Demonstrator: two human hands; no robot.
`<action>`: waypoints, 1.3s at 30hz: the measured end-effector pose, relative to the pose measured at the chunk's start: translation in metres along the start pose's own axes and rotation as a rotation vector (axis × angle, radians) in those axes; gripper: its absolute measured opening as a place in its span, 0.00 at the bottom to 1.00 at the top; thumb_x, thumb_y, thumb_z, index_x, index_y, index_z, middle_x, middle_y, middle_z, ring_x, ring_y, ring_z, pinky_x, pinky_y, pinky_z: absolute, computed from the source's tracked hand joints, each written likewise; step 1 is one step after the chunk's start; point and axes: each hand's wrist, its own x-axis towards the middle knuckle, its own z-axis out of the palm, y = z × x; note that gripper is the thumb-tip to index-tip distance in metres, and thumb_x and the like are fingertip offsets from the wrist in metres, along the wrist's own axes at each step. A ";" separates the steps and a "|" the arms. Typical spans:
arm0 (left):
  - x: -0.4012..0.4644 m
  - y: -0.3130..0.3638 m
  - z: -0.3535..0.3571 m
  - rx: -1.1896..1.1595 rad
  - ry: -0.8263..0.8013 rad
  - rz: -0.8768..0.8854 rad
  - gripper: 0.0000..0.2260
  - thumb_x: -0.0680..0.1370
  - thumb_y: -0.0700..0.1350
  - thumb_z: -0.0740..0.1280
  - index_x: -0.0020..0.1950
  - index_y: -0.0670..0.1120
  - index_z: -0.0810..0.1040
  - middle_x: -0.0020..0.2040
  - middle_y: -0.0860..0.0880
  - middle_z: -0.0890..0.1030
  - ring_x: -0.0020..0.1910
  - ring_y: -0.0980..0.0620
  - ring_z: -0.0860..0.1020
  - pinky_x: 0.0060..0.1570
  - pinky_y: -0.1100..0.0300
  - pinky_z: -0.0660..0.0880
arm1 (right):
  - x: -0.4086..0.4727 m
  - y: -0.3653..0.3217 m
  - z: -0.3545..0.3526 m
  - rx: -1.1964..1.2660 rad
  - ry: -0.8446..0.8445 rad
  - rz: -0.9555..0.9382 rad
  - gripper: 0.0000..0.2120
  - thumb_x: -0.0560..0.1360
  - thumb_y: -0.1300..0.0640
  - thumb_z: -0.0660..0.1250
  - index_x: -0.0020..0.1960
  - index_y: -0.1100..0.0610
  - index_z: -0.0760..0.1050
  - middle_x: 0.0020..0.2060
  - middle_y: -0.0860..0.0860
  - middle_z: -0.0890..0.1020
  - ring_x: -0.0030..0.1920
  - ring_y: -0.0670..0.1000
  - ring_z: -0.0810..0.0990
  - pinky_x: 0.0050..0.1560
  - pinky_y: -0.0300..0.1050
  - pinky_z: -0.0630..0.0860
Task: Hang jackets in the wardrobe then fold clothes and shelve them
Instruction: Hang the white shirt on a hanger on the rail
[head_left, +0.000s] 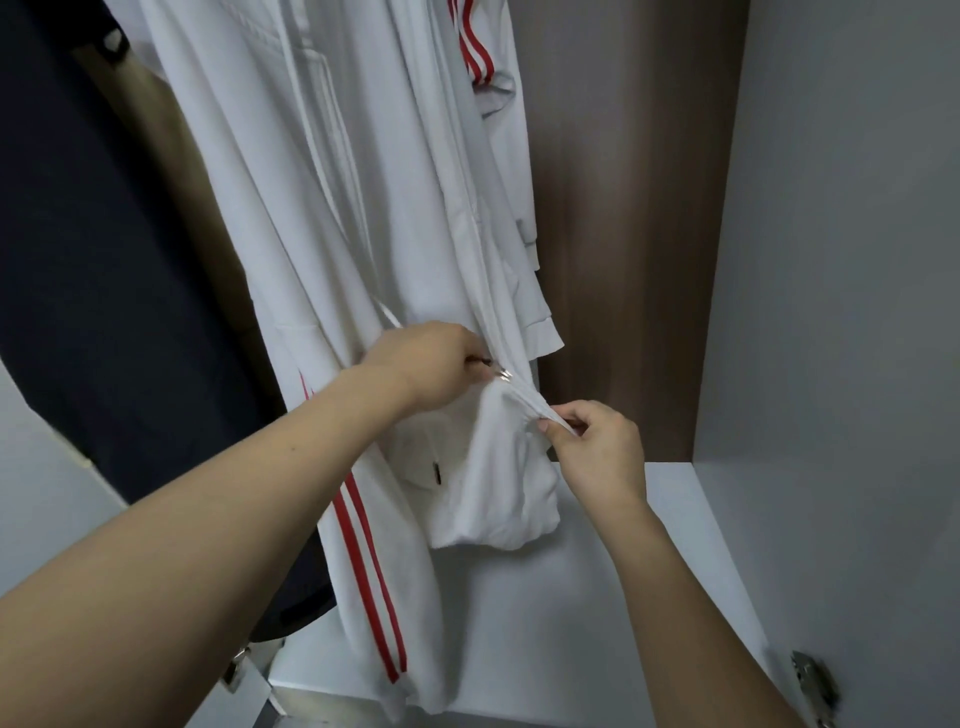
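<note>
— What do the hands have hold of?

— The left hand (431, 364) pinches the metal zipper pull (500, 372) of the white jacket (332, 208), fingertips closed tight on it near the lower part of the front opening. The right hand (597, 447) pinches the bottom end of the zipper tape (530, 408) between thumb and forefinger, just below and to the right of the pull, so the strip of fabric runs taut between the two hands.

— And the jacket itself?

— It hangs inside the wardrobe, its hem (493, 519) bunched below the hands and hovering just over the white shelf (597, 597). A sleeve with two red stripes (363, 561) drops down on the left, past the shelf's front edge. More red stripes (475, 57) show high up on the far sleeve. A small dark pocket zipper (436, 473) sits on the front panel under the left wrist.

— What surrounds it?

— A dark navy garment (104, 260) hangs just to the left, touching the white jacket's side. Behind is the brown wooden back panel (623, 234); to the right, the pale side wall (831, 260). Metal hinges (813, 680) show at the lower right corner, and another hinge (239, 670) at the lower left by the door edge.
</note>
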 end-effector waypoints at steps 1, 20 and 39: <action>0.001 -0.005 -0.007 0.078 0.057 -0.038 0.11 0.82 0.55 0.61 0.42 0.54 0.74 0.45 0.52 0.80 0.48 0.46 0.78 0.43 0.56 0.69 | 0.000 -0.001 0.000 -0.024 0.001 0.003 0.02 0.75 0.54 0.71 0.45 0.49 0.83 0.41 0.42 0.82 0.43 0.48 0.80 0.53 0.54 0.77; 0.009 -0.006 -0.112 0.506 0.223 -0.151 0.09 0.78 0.36 0.59 0.53 0.45 0.77 0.41 0.48 0.74 0.40 0.45 0.73 0.38 0.53 0.69 | 0.047 -0.087 0.001 -0.554 -0.343 -0.056 0.17 0.79 0.50 0.64 0.35 0.56 0.68 0.33 0.51 0.72 0.37 0.54 0.74 0.33 0.44 0.67; 0.028 -0.004 -0.237 0.699 0.473 -0.174 0.09 0.79 0.47 0.61 0.53 0.48 0.80 0.56 0.46 0.78 0.67 0.41 0.64 0.70 0.39 0.52 | 0.132 -0.223 -0.034 -0.559 -0.452 -0.167 0.11 0.76 0.50 0.66 0.41 0.55 0.69 0.39 0.51 0.74 0.36 0.50 0.75 0.31 0.43 0.70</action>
